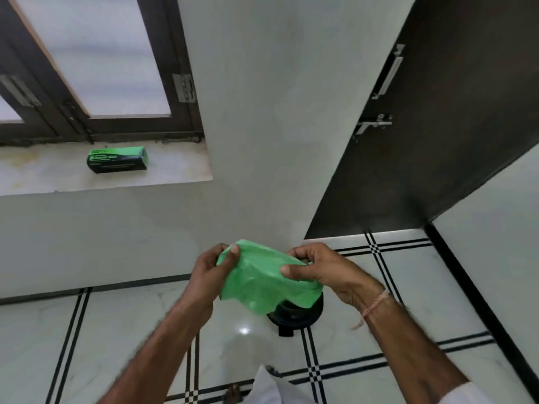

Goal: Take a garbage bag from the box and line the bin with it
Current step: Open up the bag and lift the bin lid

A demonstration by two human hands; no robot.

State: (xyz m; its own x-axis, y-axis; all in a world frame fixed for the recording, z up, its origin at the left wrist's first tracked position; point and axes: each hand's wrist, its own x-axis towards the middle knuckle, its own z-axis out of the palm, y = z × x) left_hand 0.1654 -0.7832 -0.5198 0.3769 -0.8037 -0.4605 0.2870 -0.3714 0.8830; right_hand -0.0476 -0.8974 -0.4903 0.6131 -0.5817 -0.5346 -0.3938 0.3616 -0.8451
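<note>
A light green garbage bag [262,279] is bunched between my two hands above the floor. My left hand [208,272] pinches its left edge with thumb and curled fingers. My right hand [318,269] grips its right edge, thumb on top. Below and behind the bag stands a small black bin [294,314] on the floor, mostly hidden by the bag. The green and black garbage bag box [117,159] lies on the marble window sill [175,170] at the upper left.
A dark-framed window [102,68] rises above the sill. A dark brown door [437,126] with a latch stands open at the right. The floor is white marble with black line strips [312,371]. A white cloth [271,386] and a toe show at the bottom.
</note>
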